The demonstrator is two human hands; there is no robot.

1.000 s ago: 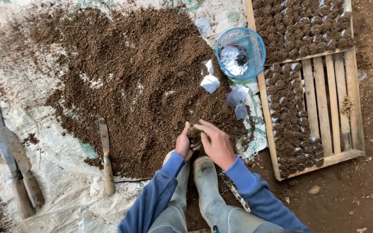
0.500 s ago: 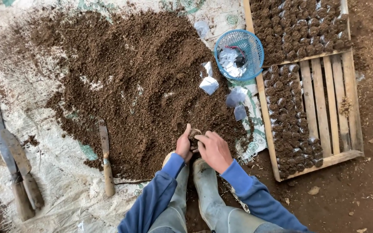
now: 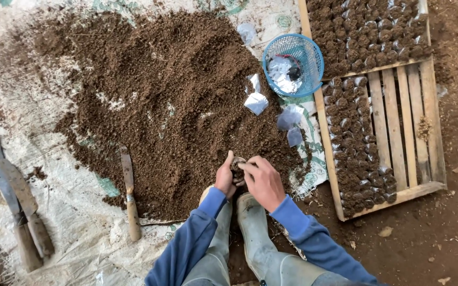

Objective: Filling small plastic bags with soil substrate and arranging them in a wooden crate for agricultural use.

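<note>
Cupping a small soil-filled bag (image 3: 237, 168) at the near edge of the soil heap (image 3: 170, 100), the left hand (image 3: 225, 179) grips its side while the right hand (image 3: 263, 182) presses on top. It looks light, soft, easily torn; best supported underneath.

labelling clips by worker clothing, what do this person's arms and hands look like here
Both arms are in long blue sleeves, the left sleeve and the right sleeve, each ending in a snug cuff at the wrist. The left hand and right hand are bare: no gloves, and no rings or watch that I can make out. No markings show on the fabric.
</note>
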